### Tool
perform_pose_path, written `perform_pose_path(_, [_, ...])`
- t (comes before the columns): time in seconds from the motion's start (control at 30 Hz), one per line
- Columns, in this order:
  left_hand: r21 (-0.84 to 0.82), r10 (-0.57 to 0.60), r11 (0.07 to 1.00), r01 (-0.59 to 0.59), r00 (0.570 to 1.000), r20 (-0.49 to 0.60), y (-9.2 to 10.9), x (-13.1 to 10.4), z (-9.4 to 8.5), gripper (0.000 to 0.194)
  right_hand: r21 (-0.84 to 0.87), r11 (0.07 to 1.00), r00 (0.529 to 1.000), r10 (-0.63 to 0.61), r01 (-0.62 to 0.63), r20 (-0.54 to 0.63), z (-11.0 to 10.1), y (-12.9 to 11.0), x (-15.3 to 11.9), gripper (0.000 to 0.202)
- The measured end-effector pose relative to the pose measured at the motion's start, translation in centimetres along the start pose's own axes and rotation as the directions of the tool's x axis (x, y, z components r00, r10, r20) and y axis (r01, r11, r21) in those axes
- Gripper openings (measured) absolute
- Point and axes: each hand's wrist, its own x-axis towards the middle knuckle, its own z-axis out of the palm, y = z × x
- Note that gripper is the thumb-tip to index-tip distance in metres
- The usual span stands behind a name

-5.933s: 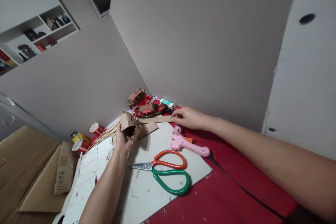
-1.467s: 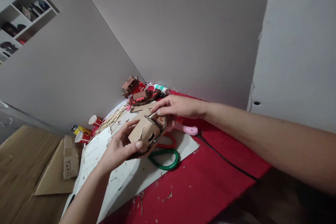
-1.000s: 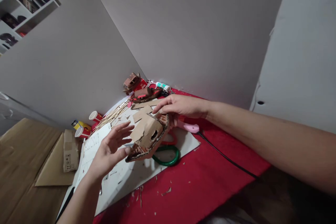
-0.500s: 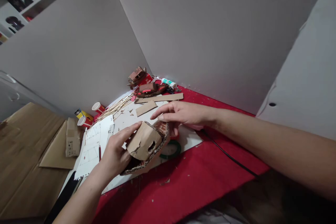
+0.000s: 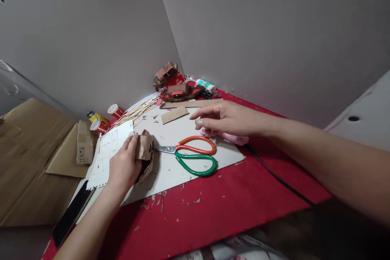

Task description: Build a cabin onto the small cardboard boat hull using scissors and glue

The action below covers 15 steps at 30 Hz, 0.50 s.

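Head view: my left hand (image 5: 123, 165) was closed around a small cardboard model (image 5: 144, 155), thumb on top and fingers wrapped behind it, pressing its lower edge down on the white board (image 5: 170, 162) at about 8 o'clock from the scissors (image 5: 193, 157). The model sat tilted, its open side facing the scissor tips, which lay just beside it without quite touching as far as I could tell.

To do this well, I judged I should keep the model steady with light pressure only; corrugated card crushes easily, and a squeeze would bend the walls. Resting its base flat on the board would spare my wrist and stop it rocking.

My right hand (image 5: 224, 118) hovered open and empty above the board at 12 o'clock from the scissor handles, palm down, fingers extended and loosely together, pointing toward 9 o'clock. Under it, partly hidden, lay the pink glue gun (image 5: 234, 138), its black cord (image 5: 280, 176) trailing off over the red surface (image 5: 228, 203) toward 4 o'clock. Two cardboard strips (image 5: 175, 113) lay near my fingertips at 10 o'clock.

My left forearm came up from 7 o'clock, wrist straight; my right arm reached in long from 4 o'clock, elbow out of sight.

Farther back, a bundle of wooden sticks (image 5: 138, 110), paper cups (image 5: 114, 110) and other brown models (image 5: 166, 74) stood near the wall corner.
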Motion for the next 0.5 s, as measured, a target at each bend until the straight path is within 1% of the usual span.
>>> perform_pose_path(0.07, [-0.029,-0.012,0.999,0.013,0.999,0.046,0.1,-0.3,0.0,0.074,-0.055,0.998,1.0,-0.02,0.021,0.019,0.2,0.1,-0.2,0.029])
perform_pose_path(0.13, [-0.113,0.016,0.994,-0.006,0.996,0.085,-0.2,-0.8,-0.2,0.077,-0.09,0.995,0.999,-0.026,0.029,0.036,0.2,0.3,-0.3,0.033])
perform_pose_path(0.2, [-0.247,0.075,0.968,-0.043,0.99,0.121,-1.0,-1.2,-0.5,0.082,-0.11,0.994,0.999,0.008,-0.003,0.047,0.3,0.4,-0.3,0.038])
perform_pose_path(0.27, [-0.405,0.139,0.912,-0.065,0.978,0.157,-2.0,-1.5,-0.9,0.085,-0.125,0.99,0.996,0.076,-0.07,0.045,0.3,0.4,-0.2,0.043])
perform_pose_path(0.33, [-0.531,0.175,0.846,-0.047,0.965,0.194,-3.0,-1.7,-1.1,0.086,-0.136,0.984,0.992,0.124,-0.119,0.034,0.4,0.2,-0.2,0.045])
perform_pose_path(0.37, [-0.572,0.179,0.82,-0.027,0.961,0.213,-3.4,-1.8,-1.2,0.087,-0.138,0.983,0.991,0.129,-0.123,0.034,0.4,0.2,-0.2,0.045])
perform_pose_path(0.43, [-0.62,0.167,0.785,0.013,0.958,0.232,-3.9,-1.8,-1.1,0.088,-0.131,0.984,0.991,0.128,-0.122,0.039,0.3,0.1,-0.2,0.044])
perform_pose_path(0.5, [-0.647,0.137,0.762,0.037,0.966,0.218,-4.1,-1.8,-0.8,0.088,-0.119,0.985,0.991,0.13,-0.124,0.044,0.3,0.2,-0.2,0.045])
